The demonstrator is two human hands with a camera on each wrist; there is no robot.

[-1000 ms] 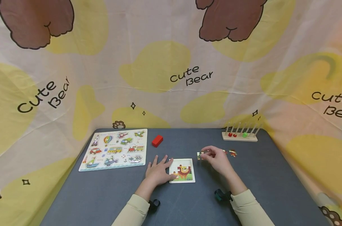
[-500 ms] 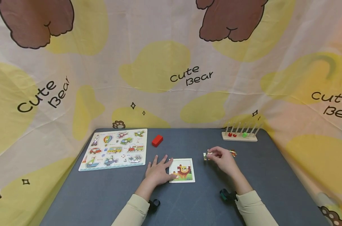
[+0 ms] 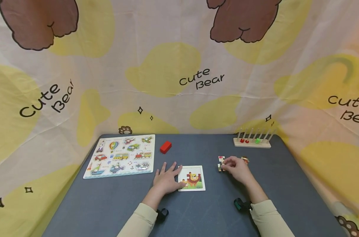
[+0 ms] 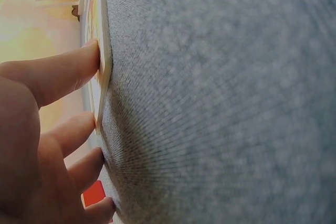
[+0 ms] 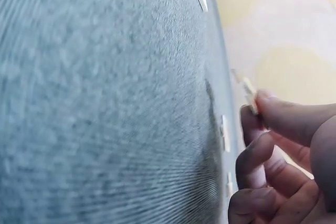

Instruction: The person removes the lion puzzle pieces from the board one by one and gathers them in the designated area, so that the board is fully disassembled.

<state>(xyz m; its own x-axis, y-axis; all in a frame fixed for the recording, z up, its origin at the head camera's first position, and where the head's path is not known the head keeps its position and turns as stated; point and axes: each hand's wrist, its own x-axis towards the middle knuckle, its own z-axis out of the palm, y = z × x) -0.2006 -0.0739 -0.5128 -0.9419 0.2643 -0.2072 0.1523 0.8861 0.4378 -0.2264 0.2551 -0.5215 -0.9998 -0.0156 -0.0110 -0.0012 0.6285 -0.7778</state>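
Observation:
My left hand (image 3: 166,181) lies with fingers spread at the left side of a small white-framed lion jigsaw puzzle (image 3: 203,189). Its thumb and index finger touch the frame (image 4: 103,51), while the other fingertips reach the table. To the right of the puzzle, my right hand (image 3: 238,169) pinches a small jigsaw piece (image 5: 249,97) between thumb and index finger, raised off the cloth in the right wrist view. Just behind it in the head view shows another jigsaw piece (image 3: 221,159). One more jigsaw piece (image 3: 245,160) is partly hidden behind the right hand.
A white vehicle peg puzzle board (image 3: 108,166) covers the back left of the dark table (image 3: 197,217). A red block (image 3: 166,147) lies to its right. At the back right stands a wooden counting rack (image 3: 252,143) with pegs and a few beads. Patterned cloth hangs behind.
My right hand has shifted right, away from the lion puzzle, with the jigsaw piece still pinched. A jigsaw piece behind its fingers has come into view. The left hand stays put.

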